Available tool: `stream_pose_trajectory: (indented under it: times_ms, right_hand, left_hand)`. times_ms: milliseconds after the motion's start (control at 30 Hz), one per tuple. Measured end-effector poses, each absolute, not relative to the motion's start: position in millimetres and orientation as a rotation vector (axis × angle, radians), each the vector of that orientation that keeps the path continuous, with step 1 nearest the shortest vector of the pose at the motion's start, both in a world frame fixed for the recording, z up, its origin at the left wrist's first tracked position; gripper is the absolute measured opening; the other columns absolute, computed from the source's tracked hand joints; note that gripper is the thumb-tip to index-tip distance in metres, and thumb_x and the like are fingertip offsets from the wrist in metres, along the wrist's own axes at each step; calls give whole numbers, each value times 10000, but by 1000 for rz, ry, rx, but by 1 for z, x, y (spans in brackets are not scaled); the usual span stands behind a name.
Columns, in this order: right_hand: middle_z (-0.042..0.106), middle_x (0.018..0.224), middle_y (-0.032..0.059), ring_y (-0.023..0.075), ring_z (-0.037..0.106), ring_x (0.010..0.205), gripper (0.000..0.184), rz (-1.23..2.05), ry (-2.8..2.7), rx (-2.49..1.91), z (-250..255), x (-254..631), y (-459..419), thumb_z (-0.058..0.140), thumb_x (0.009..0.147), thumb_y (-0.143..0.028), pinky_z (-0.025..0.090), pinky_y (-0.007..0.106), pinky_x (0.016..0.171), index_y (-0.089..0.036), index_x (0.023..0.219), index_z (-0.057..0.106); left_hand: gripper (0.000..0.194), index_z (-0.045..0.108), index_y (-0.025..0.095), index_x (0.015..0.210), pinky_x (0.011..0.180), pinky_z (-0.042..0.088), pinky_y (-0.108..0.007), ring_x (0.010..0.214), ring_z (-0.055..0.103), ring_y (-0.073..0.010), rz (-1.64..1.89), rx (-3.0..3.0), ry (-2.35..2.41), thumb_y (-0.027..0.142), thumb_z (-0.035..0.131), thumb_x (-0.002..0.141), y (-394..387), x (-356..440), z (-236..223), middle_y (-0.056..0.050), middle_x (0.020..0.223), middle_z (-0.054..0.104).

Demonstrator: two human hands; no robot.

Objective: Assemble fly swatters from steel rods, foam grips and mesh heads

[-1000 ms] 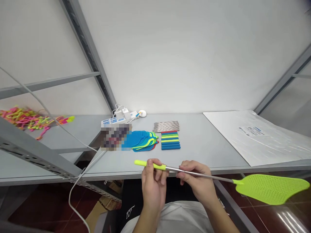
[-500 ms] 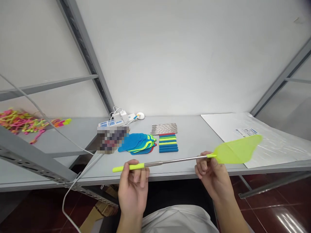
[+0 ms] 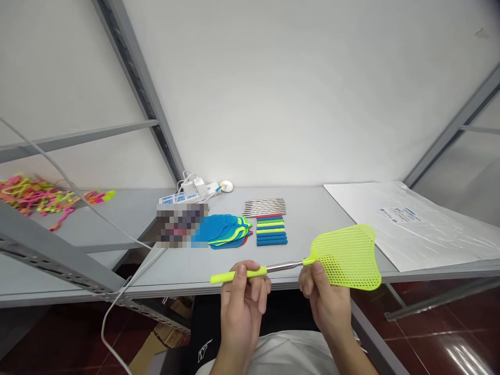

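"Yellow-green swatter (image 3: 346,258): where is it, and how is it gripped?"

"Held up at the front edge of the desk (image 3: 304,224); left hand (image 3: 240,315) closed around the handle (image 3: 221,277); right hand (image 3: 331,310) pinching the neck (image 3: 310,260), fingers partly hidden behind."

"What else is obscured?"

"Pixelated patch (image 3: 179,226) masks the left end of the swatter heads (image 3: 224,229); label (image 3: 398,214) on the white panel (image 3: 390,239) illegible; coloured heap (image 3: 35,195) cut off by the frame; pale wall (image 3: 273,94); dark red tiled floor (image 3: 437,325)."
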State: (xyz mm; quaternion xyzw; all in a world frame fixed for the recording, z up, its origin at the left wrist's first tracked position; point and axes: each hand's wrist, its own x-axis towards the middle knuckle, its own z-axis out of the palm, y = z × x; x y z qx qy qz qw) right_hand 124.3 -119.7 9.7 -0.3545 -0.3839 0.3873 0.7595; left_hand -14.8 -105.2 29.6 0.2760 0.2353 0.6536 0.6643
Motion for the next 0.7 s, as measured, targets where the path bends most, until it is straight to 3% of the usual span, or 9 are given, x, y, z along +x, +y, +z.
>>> stream_pose_trajectory:
  times_ms: [133,267,367,467,567,700]
  right_hand:
    - [447,475,-41,100,454,480,407,938,-820,-755,10,129,-117,645,917,-393,382,245,489,-199,580,522]
    - [533,612,-44,96,500,505,193,1020,-809,-821,10,117,-117,726,851,-382,421,228,475,-216,863,630]
    - [574,741,-19,116,561,591,207,1054,-893,-882,15,117,-117,619,917,-442,492,256,540,-236,935,605]
    - [606,944,27,155,615,808,299,880,-1019,-1093,30,148,-110,495,964,-510,542,298,719,-227,910,574]
    - [604,913,12,161,613,773,384,611,-1190,-1570,47,202,-88,290,1007,-555,561,318,725,-247,1117,493]
    - [641,998,78,193,635,827,368,538,-1258,-1886,58,263,-34,406,1007,-469,562,347,723,-177,1184,543]
  left_hand:
    - [266,726,171,909,604,436,-249,425,401,-52,1410,695,531,413,620,932,-104,-17,24,71,486,446]
    - [311,738,167,1019,553,404,-237,528,498,-91,1193,868,538,443,661,899,-102,-10,13,8,624,567]
    - [325,726,181,1094,575,426,-249,579,522,-104,1078,1055,544,426,678,887,-100,-5,9,-19,741,606]
    - [373,682,213,1185,632,458,-270,616,529,-117,1118,1188,673,450,647,898,-95,-8,9,-25,825,620]
    - [318,682,222,1121,684,469,-280,673,543,-140,1210,1328,916,457,597,924,-86,-19,9,-22,852,616]
    - [262,666,222,1055,753,472,-295,784,577,-177,1245,1703,1141,415,506,978,-66,-33,10,-28,872,632]
